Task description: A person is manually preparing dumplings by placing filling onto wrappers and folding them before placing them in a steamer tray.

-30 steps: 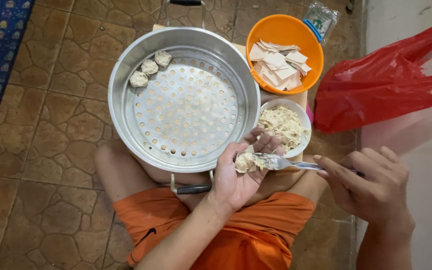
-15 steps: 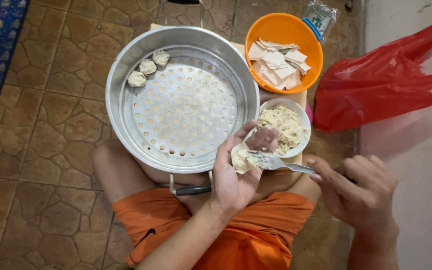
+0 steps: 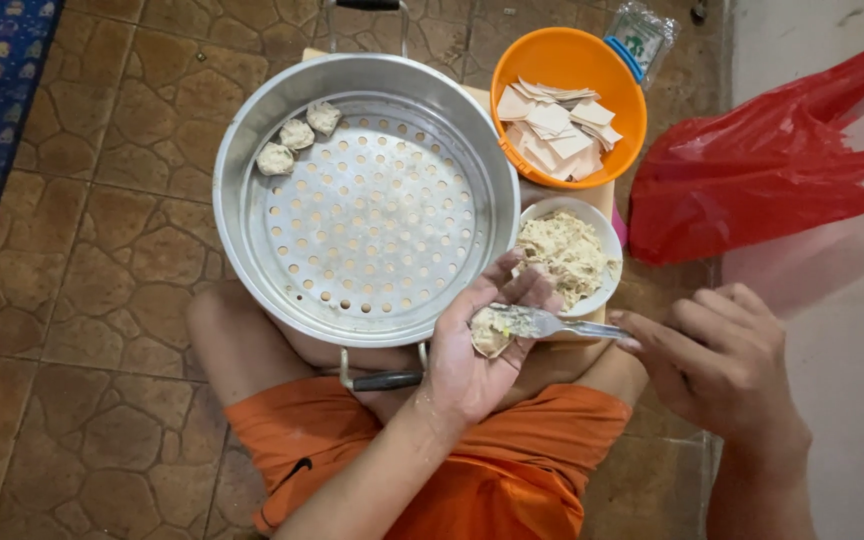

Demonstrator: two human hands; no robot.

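The left hand lies palm up with fingers cupped; the right hand pinches inward, its forearm angled from lower right.

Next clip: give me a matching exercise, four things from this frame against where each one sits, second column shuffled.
1. finished dumplings
2. square wrappers
3. minced filling
4. spoon

a. white bowl
b. right hand, tip over the left hand
c. steamer tray, far left edge
d. orange bowl

Pairs: 1-c, 2-d, 3-a, 4-b
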